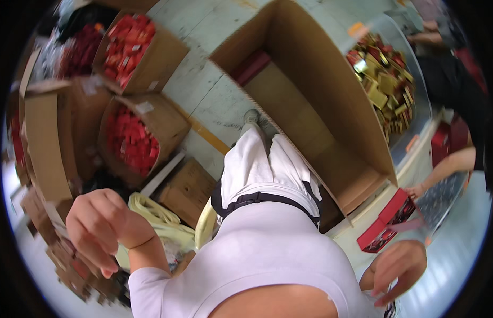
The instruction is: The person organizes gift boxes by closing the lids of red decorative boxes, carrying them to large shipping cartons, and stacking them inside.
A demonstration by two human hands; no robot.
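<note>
Raised at the left, my left hand [97, 228] has loosely curled fingers, and nothing shows in it. My right hand [401, 270] is at the lower right, fingers bent and somewhat apart, with no held object visible. Near it lies an open red box [397, 206] with dark and red contents; a co-worker's hand [416, 191] touches its far end. In front of my legs stands a large open cardboard box [310, 91]. A dark red box [252, 68] lies inside it at the far end.
Cardboard boxes [167, 59] [171, 119] of red packets stand at the left. Yellowish bundled material [151, 210] lies beside a closed carton [189, 190]. A clear plastic tub [419, 91] of gold and red boxes stands at the right, near a co-worker in dark clothes [453, 87].
</note>
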